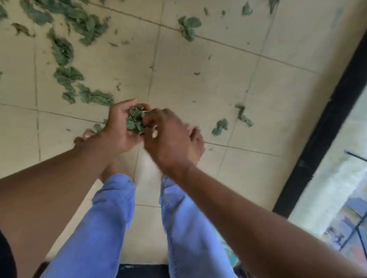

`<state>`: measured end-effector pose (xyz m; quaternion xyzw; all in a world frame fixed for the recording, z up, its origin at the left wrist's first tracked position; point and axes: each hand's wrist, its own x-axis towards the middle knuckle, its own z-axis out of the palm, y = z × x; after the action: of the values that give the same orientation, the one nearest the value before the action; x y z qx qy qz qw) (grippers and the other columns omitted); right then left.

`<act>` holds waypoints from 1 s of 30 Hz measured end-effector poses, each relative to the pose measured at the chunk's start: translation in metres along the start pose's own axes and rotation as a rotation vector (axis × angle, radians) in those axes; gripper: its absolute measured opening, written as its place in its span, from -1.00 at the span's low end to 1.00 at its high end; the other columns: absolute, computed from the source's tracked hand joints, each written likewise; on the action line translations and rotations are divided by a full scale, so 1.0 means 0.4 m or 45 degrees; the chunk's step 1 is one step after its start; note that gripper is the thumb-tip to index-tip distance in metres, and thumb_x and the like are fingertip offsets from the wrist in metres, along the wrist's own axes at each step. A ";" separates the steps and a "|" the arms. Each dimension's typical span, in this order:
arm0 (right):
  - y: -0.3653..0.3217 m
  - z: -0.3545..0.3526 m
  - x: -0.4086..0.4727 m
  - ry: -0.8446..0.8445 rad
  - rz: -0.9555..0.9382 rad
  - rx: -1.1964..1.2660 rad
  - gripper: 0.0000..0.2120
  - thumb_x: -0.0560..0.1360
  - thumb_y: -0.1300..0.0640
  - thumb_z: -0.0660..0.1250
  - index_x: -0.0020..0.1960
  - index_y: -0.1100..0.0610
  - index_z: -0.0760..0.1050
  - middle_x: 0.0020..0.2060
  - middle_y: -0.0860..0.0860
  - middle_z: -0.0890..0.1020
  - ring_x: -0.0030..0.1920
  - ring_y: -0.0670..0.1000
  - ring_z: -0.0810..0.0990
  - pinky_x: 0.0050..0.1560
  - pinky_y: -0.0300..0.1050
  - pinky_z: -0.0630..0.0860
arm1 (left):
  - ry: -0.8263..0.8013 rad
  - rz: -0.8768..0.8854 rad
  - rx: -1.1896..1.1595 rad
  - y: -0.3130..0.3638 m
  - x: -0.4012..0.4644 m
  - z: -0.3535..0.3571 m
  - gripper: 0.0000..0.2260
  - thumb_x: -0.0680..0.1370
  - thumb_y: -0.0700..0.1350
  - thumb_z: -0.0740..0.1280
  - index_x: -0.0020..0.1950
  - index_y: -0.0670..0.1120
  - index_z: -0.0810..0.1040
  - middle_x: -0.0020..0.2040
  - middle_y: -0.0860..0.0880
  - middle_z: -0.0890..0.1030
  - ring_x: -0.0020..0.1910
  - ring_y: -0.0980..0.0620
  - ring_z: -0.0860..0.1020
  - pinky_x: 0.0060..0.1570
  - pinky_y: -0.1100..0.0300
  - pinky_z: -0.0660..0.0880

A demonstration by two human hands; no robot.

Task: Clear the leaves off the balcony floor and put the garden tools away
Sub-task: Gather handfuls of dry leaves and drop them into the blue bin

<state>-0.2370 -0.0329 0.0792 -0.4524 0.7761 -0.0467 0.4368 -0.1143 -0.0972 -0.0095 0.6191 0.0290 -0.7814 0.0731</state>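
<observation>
My left hand (pixel 118 125) is cupped around a bunch of green leaves (pixel 135 120), held above the beige tiled balcony floor (pixel 206 84). My right hand (pixel 173 137) sits right beside it, fingertips touching the bunch; it is blurred, so its grip is unclear. Several green leaves lie scattered over the floor: a thick patch at the upper left (pixel 62 10), a trail down the left (pixel 70 81), and small clumps to the right (pixel 220 127). No garden tools are in view.
A black border (pixel 330 113) runs along the right edge of the floor, with an open drop and railing bars (pixel 362 216) beyond it. My legs in blue jeans (pixel 106 221) and a bare foot (pixel 88 134) stand below the hands. Another black strip (pixel 141 272) lies behind.
</observation>
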 end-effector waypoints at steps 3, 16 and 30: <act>0.007 0.021 -0.039 0.148 0.041 -0.104 -0.69 0.60 -0.05 0.21 0.33 -0.18 0.47 0.18 -0.13 0.53 0.08 0.02 0.51 -0.07 -0.43 0.09 | -0.065 -0.036 0.118 -0.004 -0.002 0.039 -0.65 0.63 0.09 0.20 -0.14 -0.09 0.64 -0.17 -0.07 0.60 -0.15 -0.05 0.61 -0.14 0.17 0.55; 0.503 0.103 0.045 0.371 0.541 -0.013 -0.68 0.50 0.25 0.33 0.23 0.08 0.43 0.12 0.16 0.42 -0.01 0.22 0.50 -0.21 -0.05 0.37 | -0.167 -0.148 0.311 -0.105 0.067 0.178 -0.68 0.63 0.04 0.21 -0.14 -0.14 0.59 -0.18 -0.11 0.60 -0.20 -0.10 0.60 -0.17 0.15 0.48; 0.395 0.037 0.028 0.743 0.337 0.685 -0.88 0.36 0.29 0.42 -0.16 0.11 0.58 -0.30 -0.06 0.62 -0.27 -0.02 0.58 -0.22 0.00 0.53 | -0.219 -0.190 0.105 -0.113 0.048 0.181 -0.67 0.64 0.05 0.19 -0.07 -0.15 0.62 -0.06 -0.13 0.63 -0.12 -0.12 0.62 -0.12 0.12 0.52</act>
<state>-0.3332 0.0561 -0.0110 -0.1865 0.8789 -0.3174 0.3034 -0.1951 -0.0637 -0.0133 0.5483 0.0364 -0.8354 -0.0087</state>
